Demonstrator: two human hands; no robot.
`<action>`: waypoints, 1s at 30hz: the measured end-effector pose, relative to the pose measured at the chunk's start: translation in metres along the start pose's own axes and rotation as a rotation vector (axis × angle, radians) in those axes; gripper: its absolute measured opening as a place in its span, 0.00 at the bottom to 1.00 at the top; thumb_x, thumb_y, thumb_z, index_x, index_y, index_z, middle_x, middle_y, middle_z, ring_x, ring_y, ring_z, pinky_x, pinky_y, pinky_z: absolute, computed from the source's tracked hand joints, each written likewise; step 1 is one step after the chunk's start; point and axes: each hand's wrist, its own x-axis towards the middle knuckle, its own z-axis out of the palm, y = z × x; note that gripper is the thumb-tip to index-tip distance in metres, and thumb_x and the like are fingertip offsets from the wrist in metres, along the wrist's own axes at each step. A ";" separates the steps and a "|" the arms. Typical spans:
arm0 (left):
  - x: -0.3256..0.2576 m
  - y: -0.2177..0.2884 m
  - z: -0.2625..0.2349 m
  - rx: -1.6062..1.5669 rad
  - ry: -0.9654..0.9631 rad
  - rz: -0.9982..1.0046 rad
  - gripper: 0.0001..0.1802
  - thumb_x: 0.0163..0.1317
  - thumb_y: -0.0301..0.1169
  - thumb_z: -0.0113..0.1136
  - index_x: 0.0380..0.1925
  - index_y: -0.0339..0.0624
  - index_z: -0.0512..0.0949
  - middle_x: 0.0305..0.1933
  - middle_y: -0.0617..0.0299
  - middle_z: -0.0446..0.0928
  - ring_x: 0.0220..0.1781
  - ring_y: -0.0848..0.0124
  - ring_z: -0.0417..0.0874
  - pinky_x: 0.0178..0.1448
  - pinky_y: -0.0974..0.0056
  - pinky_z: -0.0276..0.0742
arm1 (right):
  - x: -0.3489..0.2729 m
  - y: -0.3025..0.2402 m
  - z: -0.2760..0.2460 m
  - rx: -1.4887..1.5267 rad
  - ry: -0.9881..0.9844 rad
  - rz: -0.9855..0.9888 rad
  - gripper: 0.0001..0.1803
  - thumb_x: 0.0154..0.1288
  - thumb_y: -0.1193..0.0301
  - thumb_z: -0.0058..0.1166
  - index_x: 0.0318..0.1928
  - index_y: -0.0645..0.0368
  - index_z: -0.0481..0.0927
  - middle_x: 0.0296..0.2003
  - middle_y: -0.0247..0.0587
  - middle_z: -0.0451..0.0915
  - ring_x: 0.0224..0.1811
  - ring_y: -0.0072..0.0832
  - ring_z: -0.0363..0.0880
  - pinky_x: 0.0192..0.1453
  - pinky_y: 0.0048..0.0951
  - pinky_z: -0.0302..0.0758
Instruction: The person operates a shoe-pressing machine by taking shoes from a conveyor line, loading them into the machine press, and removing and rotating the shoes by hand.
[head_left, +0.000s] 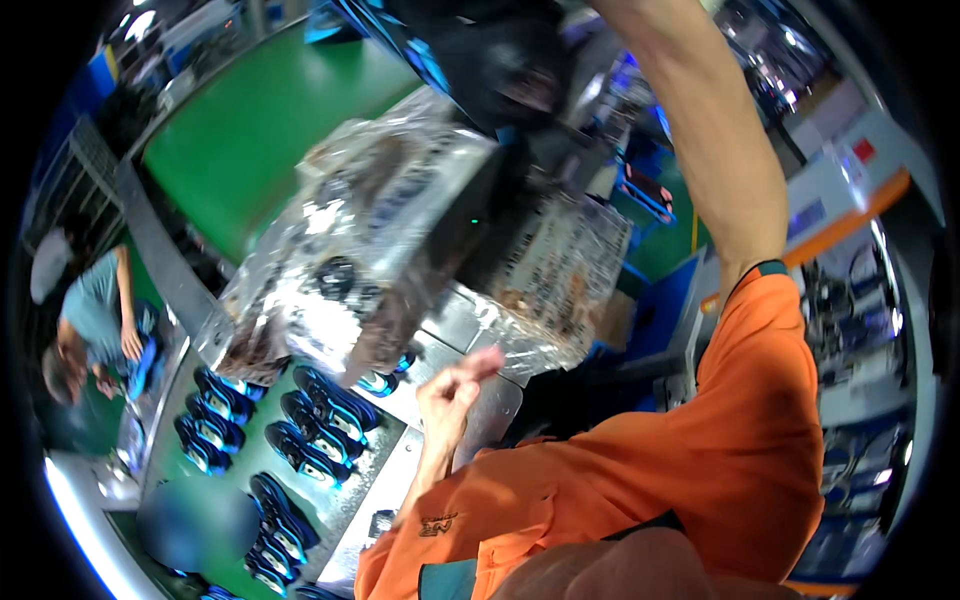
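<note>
My left hand (450, 395) is in front of my chest, its fingers partly stretched toward a plastic-wrapped bundle (560, 290) with nothing visible in them. Whether it touches the wrap I cannot tell. A larger clear-plastic-wrapped bundle (400, 200), crinkled, shiny and brownish at its lower end, sits up and left of that hand. My right arm (715, 130) stretches up past the top edge, so its hand is out of view. Close to that arm, a large black item with bright blue edges (480, 60) fills the top middle, blurred.
Black-and-blue shoes (320, 420) stand in rows on a surface at lower left. Behind runs a green belt (270, 120) with a metal edge. A co-worker (95, 310) at far left handles a blue item (145, 368). An orange-edged rack (850, 220) stands on the right.
</note>
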 end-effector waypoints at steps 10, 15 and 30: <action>0.084 -0.047 0.240 -0.270 -0.589 -0.167 0.40 0.53 0.41 0.66 0.60 0.31 0.61 0.50 0.53 0.76 0.50 0.63 0.80 0.54 0.60 0.78 | -0.243 -0.137 -0.257 0.317 0.468 1.156 0.22 0.64 0.70 0.51 0.58 0.65 0.70 0.46 0.42 0.79 0.46 0.24 0.79 0.52 0.24 0.75; 0.023 -0.143 0.318 -0.238 -0.603 -0.512 0.28 0.60 0.28 0.58 0.60 0.34 0.63 0.53 0.52 0.75 0.50 0.63 0.80 0.58 0.60 0.75 | -0.399 -0.283 -0.338 0.032 0.757 1.114 0.30 0.59 0.68 0.55 0.62 0.60 0.67 0.47 0.40 0.78 0.41 0.22 0.77 0.41 0.24 0.75; -0.228 -0.347 0.567 0.148 -1.232 -0.765 0.29 0.64 0.32 0.58 0.61 0.28 0.64 0.55 0.55 0.74 0.54 0.71 0.74 0.59 0.66 0.68 | -0.559 -0.594 -0.438 -1.005 1.670 1.018 0.37 0.39 0.79 0.66 0.57 0.61 0.72 0.46 0.39 0.78 0.44 0.25 0.77 0.52 0.28 0.73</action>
